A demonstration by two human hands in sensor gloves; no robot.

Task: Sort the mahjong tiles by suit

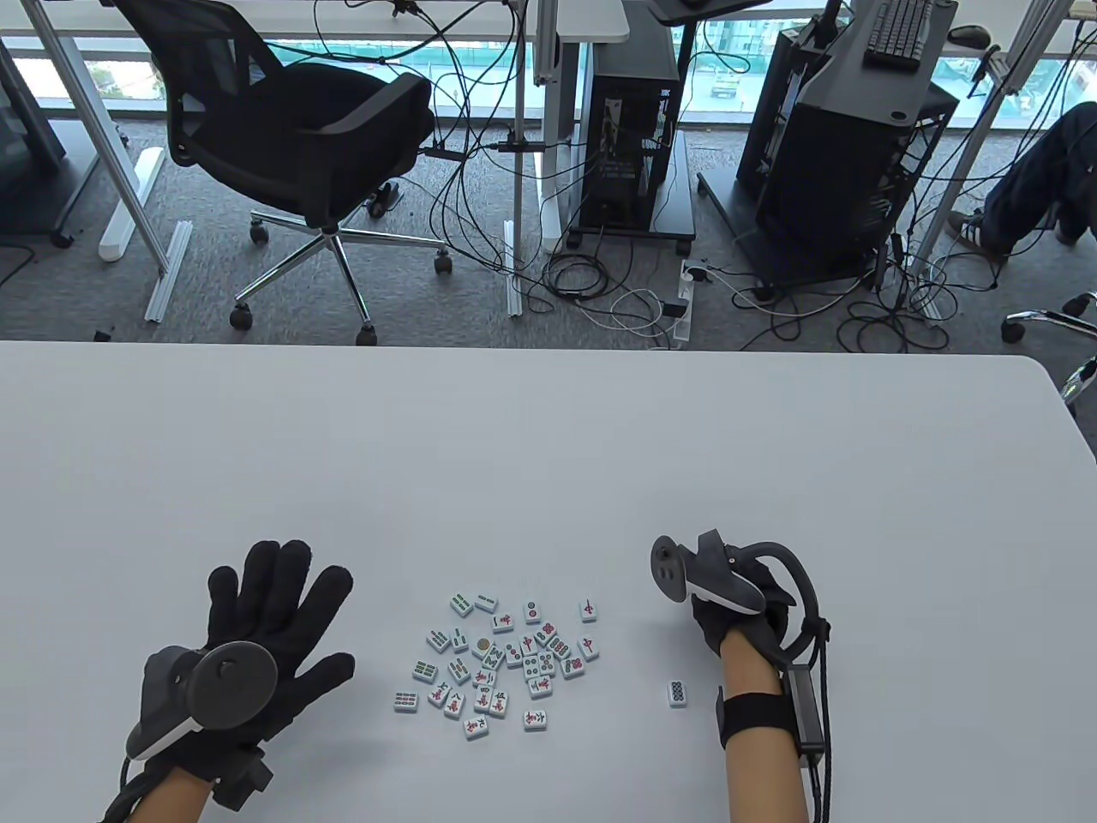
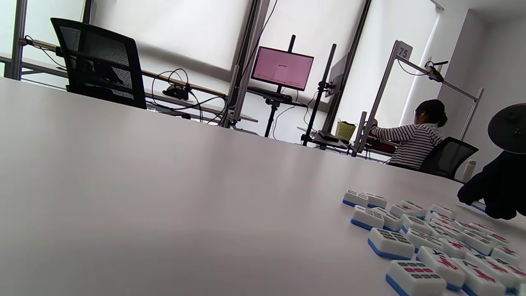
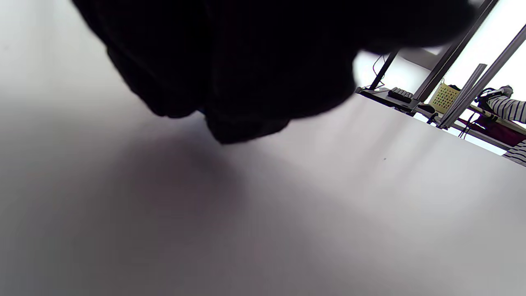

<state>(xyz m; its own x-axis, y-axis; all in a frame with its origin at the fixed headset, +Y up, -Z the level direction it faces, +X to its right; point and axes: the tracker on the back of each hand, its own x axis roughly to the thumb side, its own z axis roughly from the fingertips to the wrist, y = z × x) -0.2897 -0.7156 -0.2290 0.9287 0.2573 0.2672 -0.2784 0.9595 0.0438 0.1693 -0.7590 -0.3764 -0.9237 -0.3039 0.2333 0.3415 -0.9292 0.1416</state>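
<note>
White table (image 1: 548, 446) fills the lower half of the table view, bare toward the far edge. Beyond it: black office chair (image 1: 291, 146) on the carpet, computer towers (image 1: 630, 146), loose cables (image 1: 600, 291). In the left wrist view a pink monitor (image 2: 282, 68) stands on a stand and a seated person in a striped top (image 2: 411, 142) is at another desk.

Left hand (image 1: 266, 639) lies flat on the table, fingers straight and spread wide, holding nothing, tracker (image 1: 201, 686) on its back. It sits left of the tiles, near them but apart.

Right hand (image 1: 741, 621) is right of the tiles, fingers curled under and hidden below its tracker (image 1: 703, 579) in the table view. Right wrist view shows only dark blurred fingers (image 3: 230, 82) close over the table; a faint blue edge shows between them, too unclear to say whether a tile is held. Grip cannot be told.

Mahjong tiles (image 1: 506, 656) sit in a loose face-up cluster at the near middle of the table, between the two hands, suits mixed: green bamboo faces, red character faces, some dot faces. From the left wrist view they show white tops with blue bases (image 2: 431, 242).

One single tile (image 1: 677, 693) with a dot pattern lies apart from the cluster on its right, just beside the right wrist, not touching it.
</note>
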